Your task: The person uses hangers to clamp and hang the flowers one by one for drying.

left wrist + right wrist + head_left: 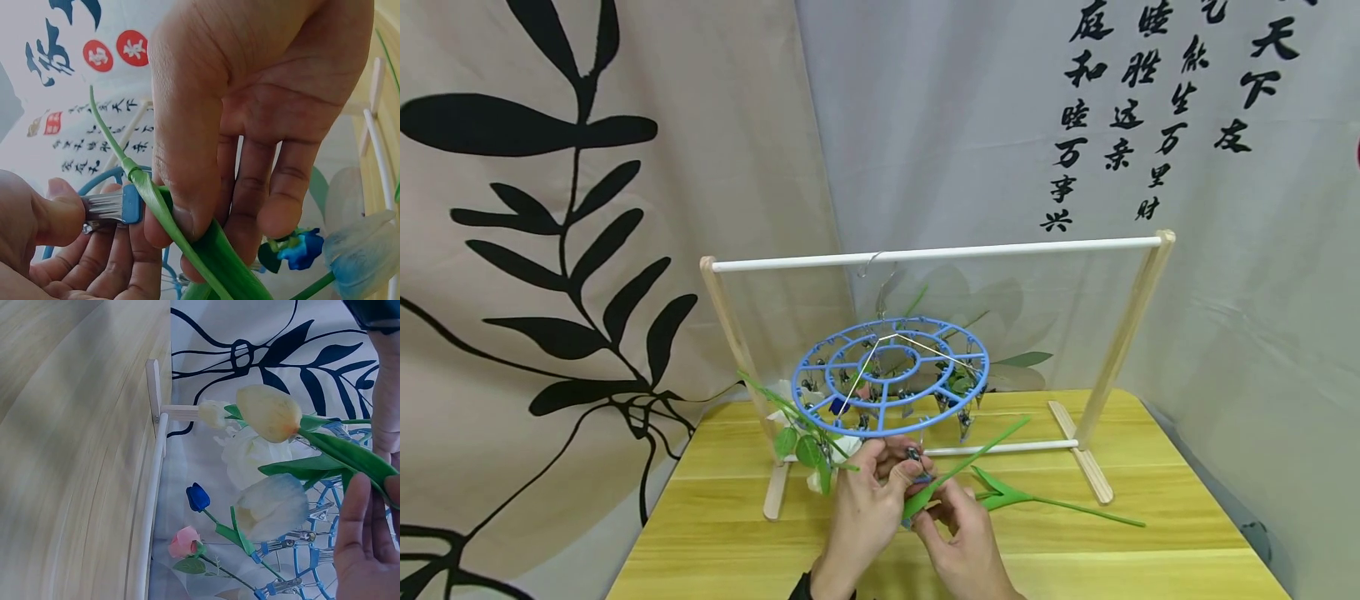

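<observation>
My right hand (962, 533) pinches a green artificial stem with its folded leaf (164, 215) between thumb and fingers. My left hand (859, 504) holds a metal clip with a blue tip (132, 204); the tip is against or close beside the stem, and I cannot tell whether it grips it. Both hands are just below the front rim of a round blue clip hanger (886, 402). In the right wrist view, a pale yellow tulip (267, 414) has green leaves running toward the right hand's fingers. The stem's flower end is hidden behind the hands in the head view.
The hanger hangs from a rack's white rod (1000, 250). Clipped under it are a blue bud (197, 497), a pink rose (184, 542) and white flowers. A loose green stem (1075, 507) extends over the wooden table (1187, 550) on the right.
</observation>
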The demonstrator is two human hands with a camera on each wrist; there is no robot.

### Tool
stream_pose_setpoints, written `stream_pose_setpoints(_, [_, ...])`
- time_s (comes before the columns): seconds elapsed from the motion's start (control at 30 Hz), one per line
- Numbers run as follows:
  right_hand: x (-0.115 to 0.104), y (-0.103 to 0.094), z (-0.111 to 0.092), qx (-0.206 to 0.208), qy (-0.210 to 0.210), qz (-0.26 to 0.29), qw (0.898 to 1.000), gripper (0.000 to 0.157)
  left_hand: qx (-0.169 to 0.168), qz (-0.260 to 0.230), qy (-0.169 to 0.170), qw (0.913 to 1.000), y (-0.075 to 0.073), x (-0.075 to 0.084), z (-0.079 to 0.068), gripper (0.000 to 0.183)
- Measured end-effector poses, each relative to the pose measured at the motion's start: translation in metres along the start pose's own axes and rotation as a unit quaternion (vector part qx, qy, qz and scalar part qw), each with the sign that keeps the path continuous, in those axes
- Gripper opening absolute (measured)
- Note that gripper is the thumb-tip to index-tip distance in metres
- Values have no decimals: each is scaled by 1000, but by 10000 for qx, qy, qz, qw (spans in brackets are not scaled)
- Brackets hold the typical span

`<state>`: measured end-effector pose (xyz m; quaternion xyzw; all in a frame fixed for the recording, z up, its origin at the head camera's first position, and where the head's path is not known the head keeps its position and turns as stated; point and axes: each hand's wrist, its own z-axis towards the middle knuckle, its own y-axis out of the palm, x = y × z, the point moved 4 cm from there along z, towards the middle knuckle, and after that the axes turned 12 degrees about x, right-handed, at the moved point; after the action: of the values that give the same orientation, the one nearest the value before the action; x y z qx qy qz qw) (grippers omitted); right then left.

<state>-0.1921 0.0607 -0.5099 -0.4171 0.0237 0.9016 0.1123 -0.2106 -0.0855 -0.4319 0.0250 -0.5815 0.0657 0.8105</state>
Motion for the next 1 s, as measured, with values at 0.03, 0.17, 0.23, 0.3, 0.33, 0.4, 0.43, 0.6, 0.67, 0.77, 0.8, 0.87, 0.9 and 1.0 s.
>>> stream_pose_setpoints(0.03, [0,0,0,8,23,37,10000,36,41,6,8,10000,0,1,-1,25])
stream_pose_setpoints(0.17, [-3,-1,-1,30,88,215,9997,33,173,65,25,9998,2,5,-4,23])
stream_pose_setpoints(0.23, [-5,-2,-1,56,3,259,9996,32,198,66,31,9998,2,7,-6,21])
stream_pose_setpoints(0.3, [-7,-3,-2,97,-126,287,9995,35,194,76,13,9998,3,9,-8,20])
stream_pose_setpoints(0.33, [-8,-3,-2,116,-203,289,9993,37,186,74,18,9998,3,10,-9,19])
stream_pose_setpoints(0.4, [-10,-4,-3,162,-373,296,9987,42,188,71,37,9998,4,13,-11,18])
stream_pose_setpoints(0.43, [-11,-4,-3,185,-422,318,9984,46,190,63,42,9998,4,14,-11,17])
stream_pose_setpoints(0.6, [-16,-6,-2,266,-775,469,9955,51,289,80,66,9995,4,18,-14,13])
stream_pose_setpoints(0.67, [-17,-7,-2,275,-866,521,9945,50,323,96,60,9994,4,19,-15,12])
stream_pose_setpoints(0.77, [-19,-8,-1,285,-889,549,9941,49,361,115,31,9993,4,20,-16,11])
stream_pose_setpoints(0.8, [-19,-8,-1,284,-879,528,9943,49,356,101,26,9993,4,21,-16,12])
stream_pose_setpoints(0.87, [-21,-9,-1,283,-885,483,9945,48,346,60,69,9994,4,23,-17,12])
stream_pose_setpoints(0.9, [-22,-9,-1,287,-894,451,9946,47,351,57,78,9993,4,24,-17,13])
stream_pose_setpoints(1.0, [-24,-8,-2,284,-918,388,9946,45,374,21,158,9992,3,26,-19,13])
